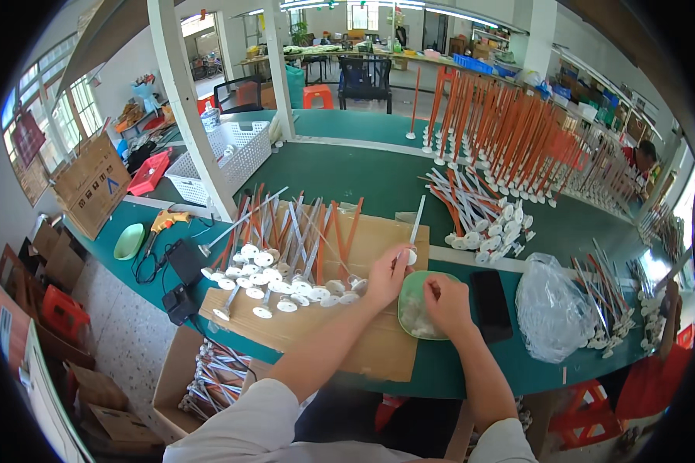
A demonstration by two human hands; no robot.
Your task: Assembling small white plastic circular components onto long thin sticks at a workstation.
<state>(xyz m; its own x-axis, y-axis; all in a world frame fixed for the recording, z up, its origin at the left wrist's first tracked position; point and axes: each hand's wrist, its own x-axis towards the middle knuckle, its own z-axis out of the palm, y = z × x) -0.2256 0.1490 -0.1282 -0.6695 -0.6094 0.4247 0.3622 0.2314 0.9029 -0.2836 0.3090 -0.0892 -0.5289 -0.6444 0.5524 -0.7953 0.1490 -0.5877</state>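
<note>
My left hand is closed around the lower end of a thin grey stick with a white round base, which stands nearly upright. Close beside it, my right hand hangs over a light green dish with its fingers pinched together. Whatever those fingers hold is too small or hidden to make out. Small whitish translucent pieces lie in the dish. Left of my hands, many similar grey and orange sticks with white disc bases are heaped on a flat cardboard sheet.
A black phone and a clear plastic bag lie right of the dish. More sticks lie in a pile; rows of orange ones stand behind. At left are a yellow glue gun and white basket. A person in red sits far right.
</note>
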